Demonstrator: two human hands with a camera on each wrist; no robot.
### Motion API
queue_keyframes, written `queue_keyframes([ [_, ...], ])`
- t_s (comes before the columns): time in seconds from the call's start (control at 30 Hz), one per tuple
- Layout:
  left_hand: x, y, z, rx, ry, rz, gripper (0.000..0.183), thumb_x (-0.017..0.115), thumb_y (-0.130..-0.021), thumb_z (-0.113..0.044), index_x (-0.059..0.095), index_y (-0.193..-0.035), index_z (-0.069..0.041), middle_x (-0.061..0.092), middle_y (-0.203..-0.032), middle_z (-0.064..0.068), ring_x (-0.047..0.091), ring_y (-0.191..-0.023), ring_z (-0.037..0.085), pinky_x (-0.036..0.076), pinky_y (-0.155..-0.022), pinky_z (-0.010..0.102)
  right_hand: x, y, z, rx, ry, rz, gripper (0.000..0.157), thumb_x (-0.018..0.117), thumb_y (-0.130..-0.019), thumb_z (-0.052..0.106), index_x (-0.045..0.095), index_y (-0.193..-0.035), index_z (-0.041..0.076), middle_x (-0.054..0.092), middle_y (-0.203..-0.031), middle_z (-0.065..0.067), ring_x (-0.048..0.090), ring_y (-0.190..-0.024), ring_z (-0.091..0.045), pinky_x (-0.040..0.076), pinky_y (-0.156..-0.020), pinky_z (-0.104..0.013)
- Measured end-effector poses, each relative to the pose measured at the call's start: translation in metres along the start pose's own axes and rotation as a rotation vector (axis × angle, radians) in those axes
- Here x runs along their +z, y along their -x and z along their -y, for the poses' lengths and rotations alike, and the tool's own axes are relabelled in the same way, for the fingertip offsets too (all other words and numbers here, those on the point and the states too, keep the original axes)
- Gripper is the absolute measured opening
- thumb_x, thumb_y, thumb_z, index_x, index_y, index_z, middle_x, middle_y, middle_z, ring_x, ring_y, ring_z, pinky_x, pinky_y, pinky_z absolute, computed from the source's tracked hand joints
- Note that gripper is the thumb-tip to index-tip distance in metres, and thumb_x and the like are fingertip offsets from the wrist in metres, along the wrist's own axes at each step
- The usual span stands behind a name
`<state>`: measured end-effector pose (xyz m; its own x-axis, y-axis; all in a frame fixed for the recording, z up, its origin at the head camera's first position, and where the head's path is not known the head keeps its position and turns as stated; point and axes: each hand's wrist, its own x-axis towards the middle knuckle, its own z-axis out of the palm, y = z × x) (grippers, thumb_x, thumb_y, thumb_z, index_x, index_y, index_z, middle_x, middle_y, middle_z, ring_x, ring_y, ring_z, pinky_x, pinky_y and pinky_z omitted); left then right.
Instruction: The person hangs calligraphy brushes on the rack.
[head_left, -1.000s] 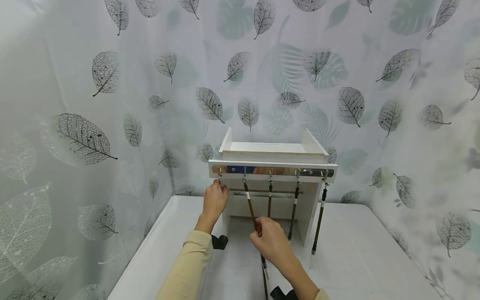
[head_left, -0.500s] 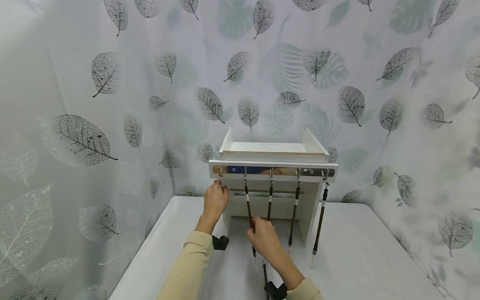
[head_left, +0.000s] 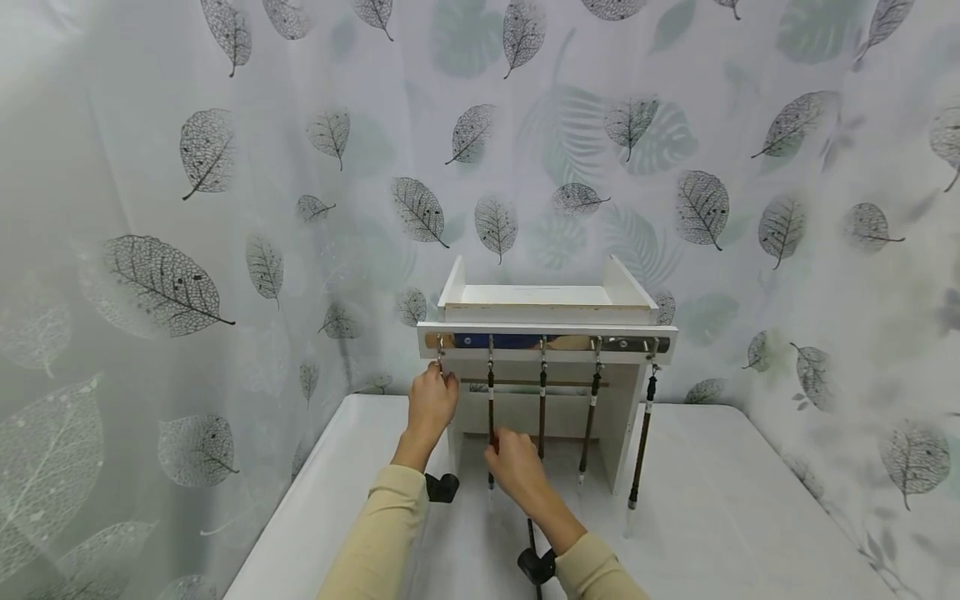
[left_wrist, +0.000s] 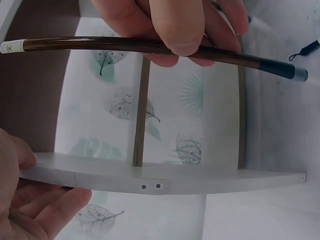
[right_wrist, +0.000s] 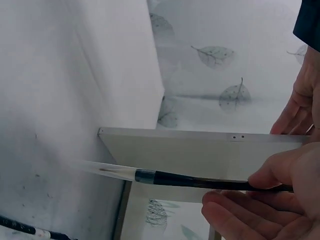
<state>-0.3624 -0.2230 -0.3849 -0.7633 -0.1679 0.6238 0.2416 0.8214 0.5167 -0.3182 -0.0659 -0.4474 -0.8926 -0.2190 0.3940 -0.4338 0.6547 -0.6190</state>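
A calligraphy brush (head_left: 491, 400) with a brown handle hangs upright from the second hook from the left. My right hand (head_left: 517, 471) pinches its handle between thumb and fingers. In the right wrist view its bristle tip (right_wrist: 115, 170) sits inside a clear cap. My left hand (head_left: 431, 408) is at the left end of the white wooden rack (head_left: 540, 327), below the first hook. The left wrist view shows its fingers (left_wrist: 55, 205) around the rack's side panel (left_wrist: 100, 170). Whether anything hangs from that first hook is hard to see.
Several more brushes, among them the rightmost brush (head_left: 643, 442), hang to the right. A loose brush (right_wrist: 20, 227) lies on the white table (head_left: 690, 500) in front of the rack. Behind stands a leaf-patterned curtain (head_left: 525, 142).
My right hand has moved left and slightly toward the rack. The brush it pinches has gone from slanted to upright. My left hand stays in place.
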Motion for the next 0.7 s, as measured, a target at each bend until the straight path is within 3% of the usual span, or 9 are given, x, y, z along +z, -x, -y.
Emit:
queue_keyframes([
  [0.1, 0.001, 0.001, -0.001, -0.011, 0.000, 0.014, 0.020, 0.060, -0.093, -0.010, 0.064, -0.095, 0.009, 0.071, -0.084, 0.026, 0.071, -0.080, 0.045, 0.056, -0.067, 0.053, -0.010, 0.003, 0.001, -0.031, 0.031, -0.036, 0.013, 0.065, -0.088, 0.003, 0.069, -0.097, -0.005, 0.070, -0.074, -0.010, 0.059, -0.052, -0.011, 0.046, -0.047, -0.023],
  [0.2, 0.000, 0.002, -0.001, -0.022, 0.000, 0.026, 0.022, 0.060, -0.093, -0.010, 0.064, -0.099, 0.010, 0.072, -0.089, 0.028, 0.071, -0.083, 0.046, 0.056, -0.070, 0.054, -0.034, 0.003, 0.007, -0.066, 0.024, -0.080, 0.023, 0.066, -0.089, 0.003, 0.068, -0.109, -0.007, 0.074, -0.087, -0.014, 0.069, -0.067, -0.016, 0.054, -0.056, -0.024],
  [0.37, -0.002, 0.002, 0.000, -0.017, 0.000, 0.019, 0.021, 0.061, -0.093, -0.010, 0.064, -0.097, 0.011, 0.071, -0.086, 0.028, 0.071, -0.080, 0.044, 0.056, -0.067, 0.053, -0.097, -0.005, 0.022, -0.148, -0.018, -0.202, 0.023, 0.063, -0.090, -0.001, 0.067, -0.111, -0.007, 0.073, -0.090, -0.016, 0.071, -0.074, -0.021, 0.054, -0.058, -0.018],
  [0.47, -0.003, 0.001, 0.000, -0.008, -0.002, 0.018, 0.022, 0.061, -0.092, -0.011, 0.064, -0.097, 0.011, 0.071, -0.086, 0.028, 0.071, -0.081, 0.045, 0.056, -0.068, 0.053, -0.142, -0.014, 0.023, -0.185, 0.014, -0.333, 0.021, 0.062, -0.089, -0.004, 0.067, -0.109, -0.008, 0.071, -0.091, -0.018, 0.068, -0.075, -0.024, 0.056, -0.062, -0.026],
  [0.6, -0.002, 0.000, 0.000, -0.003, -0.010, 0.024, 0.022, 0.060, -0.092, -0.011, 0.064, -0.098, 0.010, 0.071, -0.087, 0.029, 0.070, -0.083, 0.047, 0.055, -0.069, 0.055, -0.196, -0.026, 0.012, -0.124, 0.140, -0.473, 0.023, 0.059, -0.091, -0.005, 0.064, -0.112, -0.012, 0.064, -0.106, -0.026, 0.063, -0.095, -0.039, 0.056, -0.078, -0.045],
  [0.7, 0.000, -0.001, 0.001, 0.011, -0.017, 0.017, 0.021, 0.060, -0.092, -0.010, 0.064, -0.096, 0.010, 0.070, -0.085, 0.028, 0.070, -0.081, 0.046, 0.055, -0.068, 0.055, -0.225, -0.033, -0.003, -0.033, 0.270, -0.458, 0.025, 0.057, -0.093, -0.005, 0.063, -0.116, -0.013, 0.057, -0.120, -0.030, 0.056, -0.111, -0.047, 0.051, -0.090, -0.055],
])
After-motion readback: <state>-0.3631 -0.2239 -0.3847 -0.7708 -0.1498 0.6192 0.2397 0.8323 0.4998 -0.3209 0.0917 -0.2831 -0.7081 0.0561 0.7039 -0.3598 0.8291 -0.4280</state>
